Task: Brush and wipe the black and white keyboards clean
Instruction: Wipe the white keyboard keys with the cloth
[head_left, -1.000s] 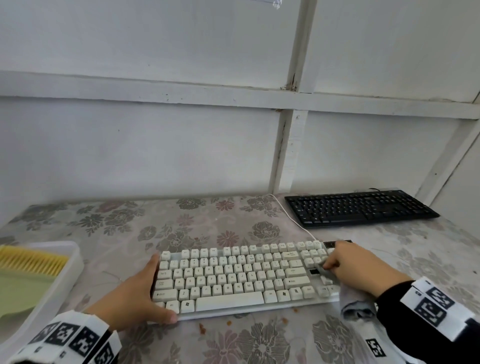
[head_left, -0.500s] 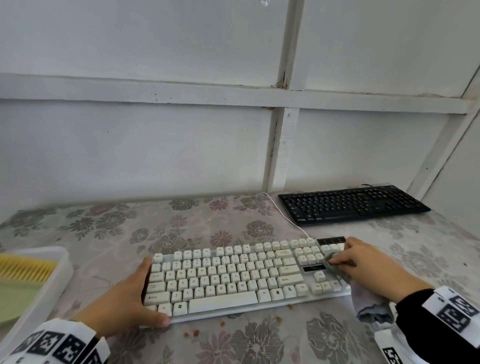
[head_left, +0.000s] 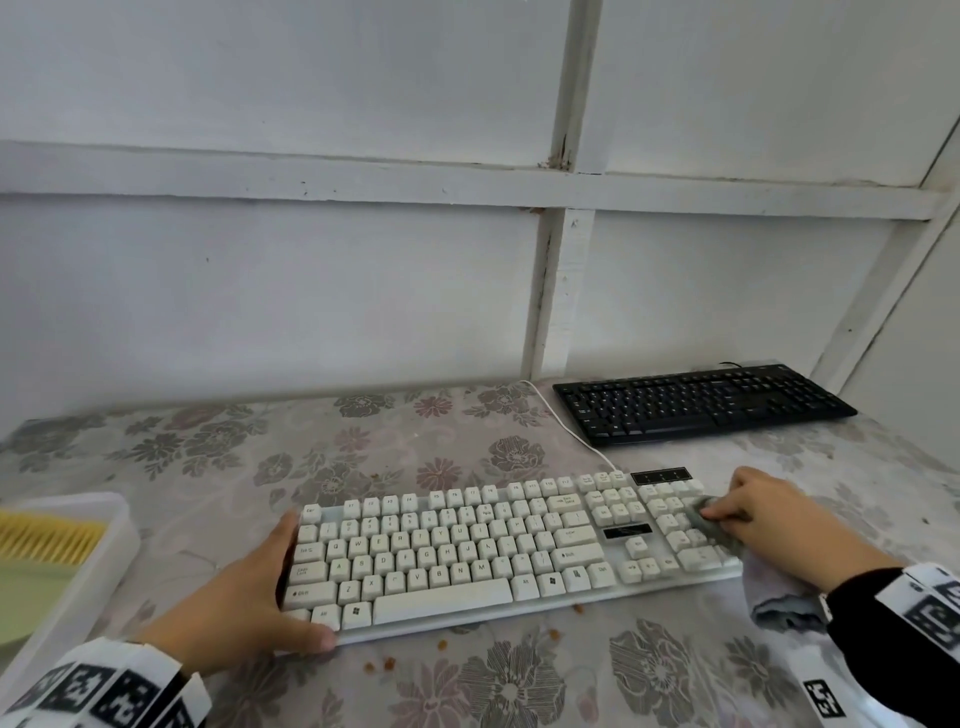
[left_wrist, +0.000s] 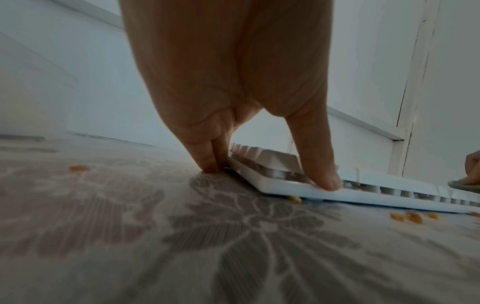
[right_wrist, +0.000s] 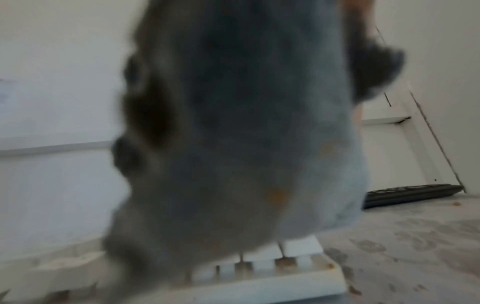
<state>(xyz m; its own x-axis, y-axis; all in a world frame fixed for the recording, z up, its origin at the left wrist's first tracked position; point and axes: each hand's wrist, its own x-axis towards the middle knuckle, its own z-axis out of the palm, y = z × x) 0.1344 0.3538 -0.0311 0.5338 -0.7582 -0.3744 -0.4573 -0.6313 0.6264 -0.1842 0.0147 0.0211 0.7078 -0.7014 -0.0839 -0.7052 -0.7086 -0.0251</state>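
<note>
- Two keyboards counted on the floral tabletop (head_left: 467, 436): white keyboard (head_left: 467, 551) near the front edge, black keyboard (head_left: 701, 402) behind and to its right, near the wall, well apart from both hands.
- Left hand (head_left: 244, 592) braced against the left end of the white keyboard: thumb along the front edge, fingers straight down the side. Grip confirmed from the left wrist view only, where the thumb (left_wrist: 319, 164) presses on the keyboard's front lip and the fingertips (left_wrist: 210, 162) touch the tabletop beside it.
- Right hand (head_left: 763, 514) over the number pad at the right end, fingers curled, pinching a grey cloth (head_left: 722, 525) down onto the keys; loose cloth hanging off the front right corner.
- Right wrist view almost wholly filled by the blurred grey cloth (right_wrist: 246, 133); fingers not discernible there. Visible below it: the keyboard's right corner (right_wrist: 298, 273), grime between the keys; black keyboard (right_wrist: 410, 194) at far right.
- Orange crumbs (head_left: 389, 662) scattered on the tabletop in front of the white keyboard; several more seen close in the left wrist view (left_wrist: 407, 217). Exact count not possible.
- One white tray (head_left: 98, 566) at left, cut off by the frame edge, holding one yellow-bristled brush (head_left: 47, 540) and a pale green item (head_left: 26, 597), only partly shown.
- White cable (head_left: 566, 431) running from the white keyboard toward the wall.
</note>
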